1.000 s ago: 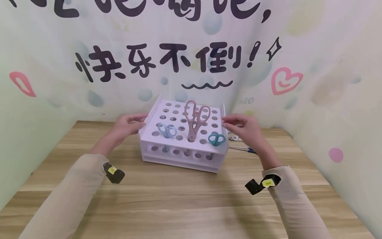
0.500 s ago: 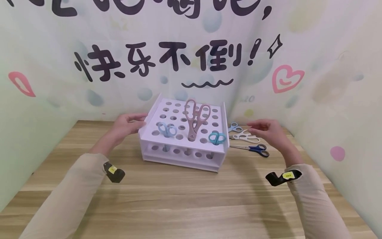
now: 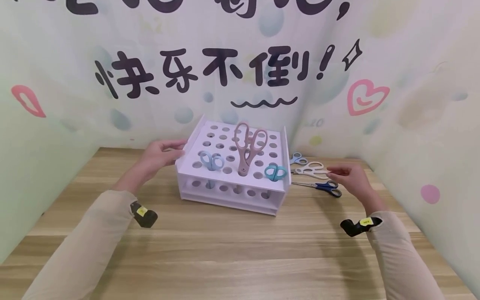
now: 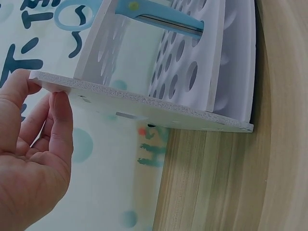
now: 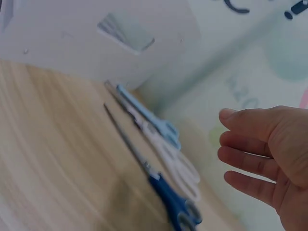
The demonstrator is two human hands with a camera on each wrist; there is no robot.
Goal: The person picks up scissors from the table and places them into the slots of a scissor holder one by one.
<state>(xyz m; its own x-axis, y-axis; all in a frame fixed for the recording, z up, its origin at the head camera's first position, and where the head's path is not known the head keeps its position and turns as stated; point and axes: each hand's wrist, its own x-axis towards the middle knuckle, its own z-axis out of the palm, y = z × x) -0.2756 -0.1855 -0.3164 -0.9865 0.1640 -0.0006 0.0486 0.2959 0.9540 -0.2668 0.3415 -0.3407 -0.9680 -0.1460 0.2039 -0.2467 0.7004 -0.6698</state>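
Observation:
A white perforated rack [image 3: 232, 200] stands on the table, with light blue scissors [image 3: 212, 161], large pinkish-brown scissors [image 3: 245, 156] and small teal scissors [image 3: 275, 172] upright in its front holes. My left hand [image 3: 159, 156] pinches the top edge of the rack's left side panel [image 4: 139, 103], thumb and fingers on either side. Over the right of the table my right hand [image 3: 352, 179] hovers near the handles of white scissors [image 5: 171, 159], fingers relaxed and holding nothing. Dark blue scissors [image 5: 166, 195] and another light blue pair [image 5: 149, 115] lie on either side of the white ones.
The wood-grain table [image 3: 225, 258] runs back to a printed cloth wall [image 3: 180, 37] behind the rack. Side walls [image 3: 431, 125] close in the left and right. The loose scissors' blades point toward the rack's right side.
My right hand has left the rack's right side and moved right and lower, toward the loose scissors' handles, which are now uncovered. The left hand stays on the rack.

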